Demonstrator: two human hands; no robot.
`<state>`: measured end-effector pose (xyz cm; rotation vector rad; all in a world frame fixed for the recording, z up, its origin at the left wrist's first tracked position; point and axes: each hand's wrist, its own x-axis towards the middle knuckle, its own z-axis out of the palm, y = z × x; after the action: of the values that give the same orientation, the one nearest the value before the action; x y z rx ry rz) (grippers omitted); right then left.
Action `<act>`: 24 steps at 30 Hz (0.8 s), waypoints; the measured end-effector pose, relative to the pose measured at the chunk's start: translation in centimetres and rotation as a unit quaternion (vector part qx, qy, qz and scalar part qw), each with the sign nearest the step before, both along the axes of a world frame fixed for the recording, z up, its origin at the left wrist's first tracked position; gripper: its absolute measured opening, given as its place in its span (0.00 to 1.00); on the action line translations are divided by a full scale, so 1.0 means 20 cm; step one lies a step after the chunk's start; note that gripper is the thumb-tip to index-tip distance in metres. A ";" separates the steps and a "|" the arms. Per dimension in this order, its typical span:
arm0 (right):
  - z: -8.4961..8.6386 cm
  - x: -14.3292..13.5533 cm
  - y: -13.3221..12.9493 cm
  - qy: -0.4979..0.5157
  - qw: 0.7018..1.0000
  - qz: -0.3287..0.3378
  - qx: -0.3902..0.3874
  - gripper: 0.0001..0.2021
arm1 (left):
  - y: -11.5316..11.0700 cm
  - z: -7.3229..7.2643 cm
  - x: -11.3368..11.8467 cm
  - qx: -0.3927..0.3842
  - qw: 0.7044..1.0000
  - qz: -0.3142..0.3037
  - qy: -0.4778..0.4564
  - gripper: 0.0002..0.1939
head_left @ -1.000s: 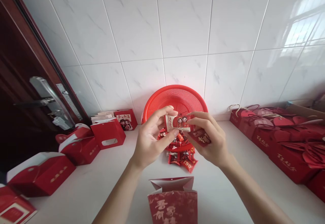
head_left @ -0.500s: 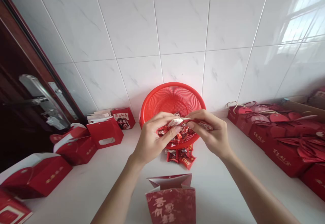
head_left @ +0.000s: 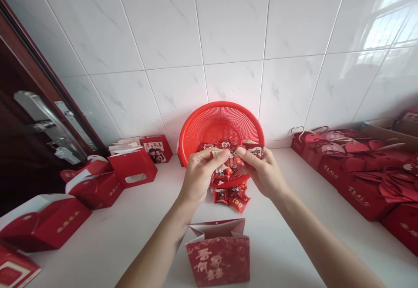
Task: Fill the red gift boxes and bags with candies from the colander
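Over the front of a tilted red plastic basket (head_left: 222, 118), both hands are raised close together. My left hand (head_left: 201, 170) pinches a small white-and-red wrapped candy (head_left: 218, 153) between thumb and fingers. My right hand (head_left: 263, 166) holds a dark red wrapped candy (head_left: 254, 150) with white print. Many wrapped candies (head_left: 225, 175) lie in the basket, and several more (head_left: 237, 198) have spilled onto the table before it. Nearer to me stands an open red paper box (head_left: 218, 259) with pale characters, its top gaping.
Red boxes (head_left: 45, 222) line the left side near a dark door (head_left: 19, 148) with a metal handle. Rows of closed red gift boxes (head_left: 352, 192) with cord and ribbon handles fill the right side. A tiled wall (head_left: 173, 92) rises behind.
My hands have drawn slightly lower and the right one has turned, so the dark red candy now shows its printed face. The view has shifted slightly.
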<state>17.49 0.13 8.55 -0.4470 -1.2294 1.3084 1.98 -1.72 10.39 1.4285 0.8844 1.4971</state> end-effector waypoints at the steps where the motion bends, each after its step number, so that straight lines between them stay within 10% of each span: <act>1: -0.01 -0.02 0.00 0.005 1.000 -0.004 -0.004 0.19 | 0.01 -0.01 0.00 -0.004 1.000 0.007 -0.010 0.14; 9: -0.01 -0.05 0.01 0.039 0.998 0.039 -0.044 0.20 | 0.09 -0.03 -0.03 -0.074 0.995 -0.020 -0.069 0.13; 16: 0.01 0.00 0.07 0.109 0.984 -0.041 -0.132 0.16 | 0.24 -0.11 -0.16 -0.035 0.993 0.041 0.107 0.25; 20: 0.03 0.04 0.09 0.134 0.980 -0.069 -0.132 0.15 | 0.36 -0.23 -0.26 0.001 0.930 0.165 0.328 0.11; 24: 0.03 0.06 0.10 0.132 0.979 -0.084 -0.134 0.15 | 0.42 -0.31 -0.26 0.045 0.850 0.152 0.503 0.15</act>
<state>18.65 2.20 9.23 -0.5368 -0.7806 1.3433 -3.31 6.75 4.16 2.2668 1.7391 0.9136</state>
